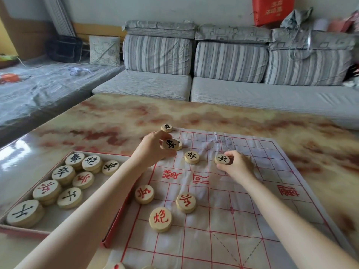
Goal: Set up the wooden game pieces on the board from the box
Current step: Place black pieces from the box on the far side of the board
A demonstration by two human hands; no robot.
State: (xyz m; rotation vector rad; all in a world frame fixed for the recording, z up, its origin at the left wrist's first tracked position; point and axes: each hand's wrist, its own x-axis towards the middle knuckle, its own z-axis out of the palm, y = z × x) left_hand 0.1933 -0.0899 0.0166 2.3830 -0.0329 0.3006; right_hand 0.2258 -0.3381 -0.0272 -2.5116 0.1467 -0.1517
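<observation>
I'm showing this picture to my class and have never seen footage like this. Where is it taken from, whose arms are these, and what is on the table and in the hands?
There is no machine: a person wears one camera on the head, looking forward and down, so the arms are their own. On the marbled table lies a creased board sheet with a red grid, with a box of round wooden pieces to its left. The left hand holds a black-lettered piece; the right hand pinches a second black piece. Three red-lettered pieces sit nearer the person. A sofa stands behind.
</observation>
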